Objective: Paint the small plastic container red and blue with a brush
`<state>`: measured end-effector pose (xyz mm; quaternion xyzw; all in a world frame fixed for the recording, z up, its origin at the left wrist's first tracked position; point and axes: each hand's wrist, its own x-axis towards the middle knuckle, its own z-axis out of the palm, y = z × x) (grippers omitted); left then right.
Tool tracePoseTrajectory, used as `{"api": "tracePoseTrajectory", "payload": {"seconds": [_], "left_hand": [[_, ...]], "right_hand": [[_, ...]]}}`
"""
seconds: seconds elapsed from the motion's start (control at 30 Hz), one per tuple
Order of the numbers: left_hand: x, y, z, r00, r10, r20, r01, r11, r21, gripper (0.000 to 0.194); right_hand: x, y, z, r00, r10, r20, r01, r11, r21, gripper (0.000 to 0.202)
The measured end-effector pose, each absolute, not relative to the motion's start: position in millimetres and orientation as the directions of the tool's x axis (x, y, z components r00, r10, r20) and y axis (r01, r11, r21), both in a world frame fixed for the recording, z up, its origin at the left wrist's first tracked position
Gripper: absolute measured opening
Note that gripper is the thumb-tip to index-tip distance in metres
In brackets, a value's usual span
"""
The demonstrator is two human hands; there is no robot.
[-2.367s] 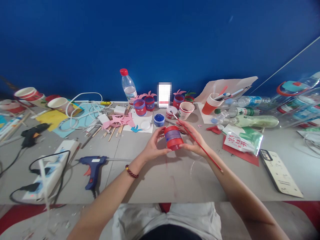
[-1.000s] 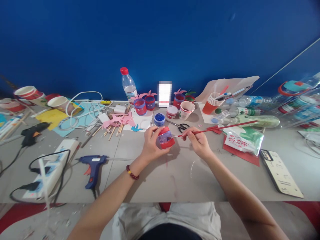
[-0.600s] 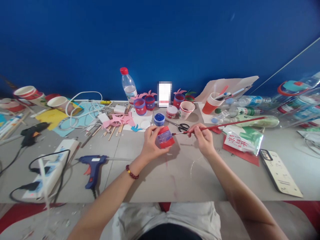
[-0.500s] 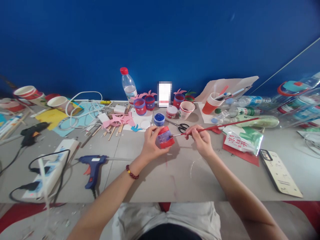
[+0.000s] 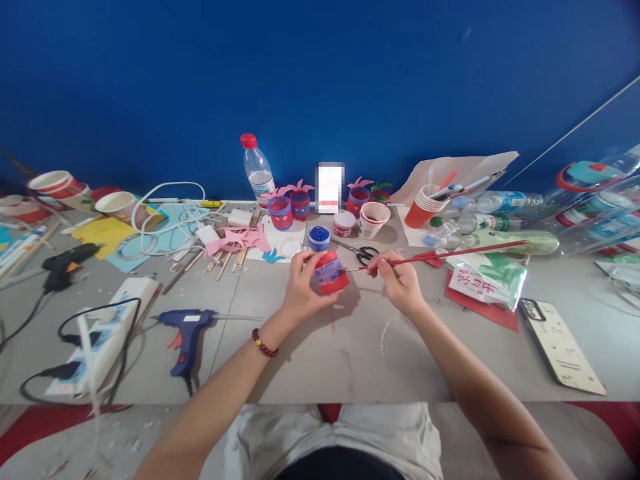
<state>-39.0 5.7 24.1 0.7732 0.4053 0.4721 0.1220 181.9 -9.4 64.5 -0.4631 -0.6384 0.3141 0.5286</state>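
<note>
A small red cup (image 5: 334,284) with a blue-purple band is held on its side in my left hand (image 5: 302,288), fingers wrapped round it. My right hand (image 5: 400,283) pinches a long red paintbrush (image 5: 450,253), whose tip touches the painted band. Just beyond the cup stands an open jar of blue paint (image 5: 319,236). A jar with a pale lid (image 5: 344,224) and a paper cup with dark contents (image 5: 374,220) are beside it. Black-handled scissors (image 5: 366,255) lie behind my right hand.
Painted cups (image 5: 281,213) with paper leaves and a bottle (image 5: 259,175) line the back. On the left are a blue glue gun (image 5: 187,333) and a power strip (image 5: 107,333); on the right, a phone (image 5: 563,347), a packet (image 5: 487,280) and plastic bottles (image 5: 505,201).
The brush has tilted, its far end now lower and further right. My right hand has shifted slightly. My left hand still holds the cup in nearly the same place.
</note>
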Motion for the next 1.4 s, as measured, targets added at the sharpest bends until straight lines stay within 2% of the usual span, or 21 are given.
{"api": "tracePoseTrajectory", "payload": {"seconds": [0.17, 0.3, 0.43, 0.6, 0.97, 1.2, 1.4], "left_hand": [[-39, 6, 24, 0.221, 0.758, 0.613, 0.507, -0.627, 0.592, 0.077], [-38, 6, 24, 0.218, 0.762, 0.61, 0.522, -0.619, 0.586, 0.075], [-37, 5, 23, 0.226, 0.755, 0.615, 0.525, -0.627, 0.576, 0.074], [-37, 5, 23, 0.236, 0.741, 0.629, 0.515, -0.644, 0.566, 0.072], [-38, 5, 23, 0.225, 0.74, 0.634, 0.511, -0.644, 0.569, 0.077], [-38, 5, 25, 0.219, 0.75, 0.624, 0.53, -0.628, 0.57, 0.077], [-36, 6, 24, 0.218, 0.735, 0.642, 0.51, -0.647, 0.567, 0.075]], "right_hand": [[189, -4, 62, 0.034, 0.915, 0.402, 0.276, 0.378, -0.884, 0.042], [190, -4, 60, 0.059, 0.901, 0.43, 0.212, 0.41, -0.887, 0.038], [183, -11, 60, -0.041, 0.916, 0.399, 0.149, 0.401, -0.904, 0.032], [174, -15, 66, -0.109, 0.906, 0.409, 0.212, 0.423, -0.881, 0.036], [188, -5, 65, 0.009, 0.903, 0.429, 0.317, 0.404, -0.858, 0.042], [190, -4, 61, 0.095, 0.893, 0.439, 0.239, 0.408, -0.881, 0.039], [182, -11, 61, -0.071, 0.926, 0.372, 0.179, 0.379, -0.908, 0.036]]}}
